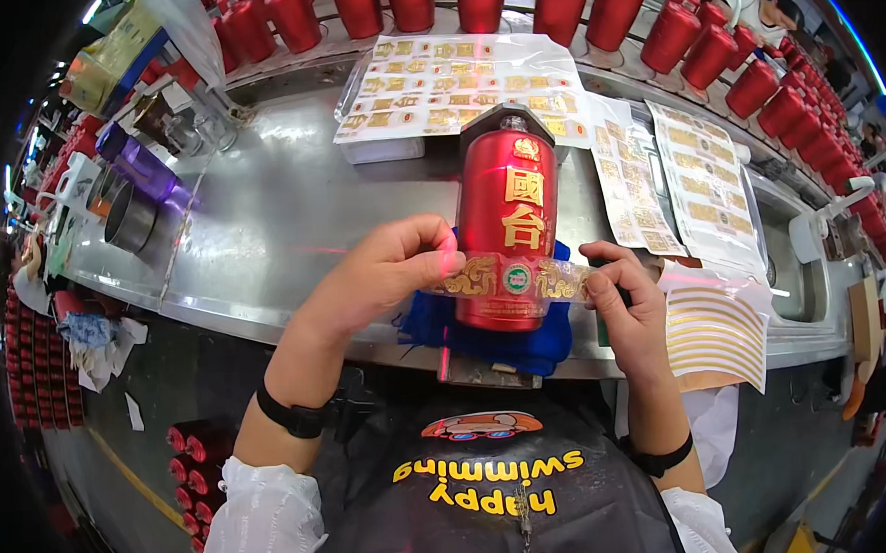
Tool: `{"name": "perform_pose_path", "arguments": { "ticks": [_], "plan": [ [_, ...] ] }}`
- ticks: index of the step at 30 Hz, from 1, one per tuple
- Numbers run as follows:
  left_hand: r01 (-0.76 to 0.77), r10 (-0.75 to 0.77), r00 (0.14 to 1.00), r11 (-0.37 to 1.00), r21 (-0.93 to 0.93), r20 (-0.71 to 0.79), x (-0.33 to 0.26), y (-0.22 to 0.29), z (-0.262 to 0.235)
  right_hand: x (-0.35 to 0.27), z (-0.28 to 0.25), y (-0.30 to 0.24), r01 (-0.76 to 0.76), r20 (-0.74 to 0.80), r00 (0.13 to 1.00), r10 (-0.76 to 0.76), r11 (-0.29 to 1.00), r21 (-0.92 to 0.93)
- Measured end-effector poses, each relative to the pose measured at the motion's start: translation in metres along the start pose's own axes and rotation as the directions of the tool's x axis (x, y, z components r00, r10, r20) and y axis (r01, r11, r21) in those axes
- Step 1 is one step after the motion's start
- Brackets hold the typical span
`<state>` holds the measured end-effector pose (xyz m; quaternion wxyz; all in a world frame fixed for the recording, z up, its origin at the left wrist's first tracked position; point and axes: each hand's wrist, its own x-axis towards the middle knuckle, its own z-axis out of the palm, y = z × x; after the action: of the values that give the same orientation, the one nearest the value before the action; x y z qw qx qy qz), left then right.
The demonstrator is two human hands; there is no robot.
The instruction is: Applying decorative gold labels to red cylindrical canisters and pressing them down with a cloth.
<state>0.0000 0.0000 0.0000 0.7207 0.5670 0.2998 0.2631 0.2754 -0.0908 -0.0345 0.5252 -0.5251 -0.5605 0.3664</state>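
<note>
Head view: left hand at nine o'clock and right hand at three pinch the ends of a gold-patterned clear strip across the red bottle near centre; a label sheet lies beyond toward twelve, then a bottle row

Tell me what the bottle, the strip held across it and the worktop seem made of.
Red bottle: perhaps glass or ceramic, under a glossy, metallic-looking coating with bright highlights; the coating hides the core.
Strip: seemingly thin clear plastic film with shiny gold print; red shows through it.
Worktop: likely stainless steel, grey with a satin sheen and soft reflections.
</note>
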Motion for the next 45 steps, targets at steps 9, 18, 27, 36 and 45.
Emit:
{"name": "perform_pose_path", "arguments": {
  "ticks": [9,18,27,36,45],
  "plan": [
    [-0.01,0.01,1.0,1.0,0.0,-0.002,-0.001,0.001,0.003,-0.003,-0.002,-0.002,-0.004,-0.01,1.0,0.004,1.0,-0.011],
    [-0.014,0.014,1.0,0.999,0.035,-0.007,-0.003,-0.002,-0.001,-0.002,-0.002,0.001,0.085,0.052,0.995,-0.081,0.993,-0.078],
    [-0.004,0.005,1.0,1.0,0.031,-0.022,-0.004,0.0,0.003,-0.003,-0.002,0.001,0.079,0.043,0.996,-0.075,0.993,-0.092],
    [-0.11,0.142,0.975,0.977,0.183,-0.171,-0.003,-0.005,0.013,-0.003,-0.002,0.003,0.051,0.054,0.997,-0.048,0.997,-0.063],
    [-0.225,0.622,0.754,0.547,0.806,-0.212,0.003,-0.029,0.058,-0.003,-0.004,-0.001,0.039,-0.014,0.999,-0.042,0.989,-0.144]
  ]
}}
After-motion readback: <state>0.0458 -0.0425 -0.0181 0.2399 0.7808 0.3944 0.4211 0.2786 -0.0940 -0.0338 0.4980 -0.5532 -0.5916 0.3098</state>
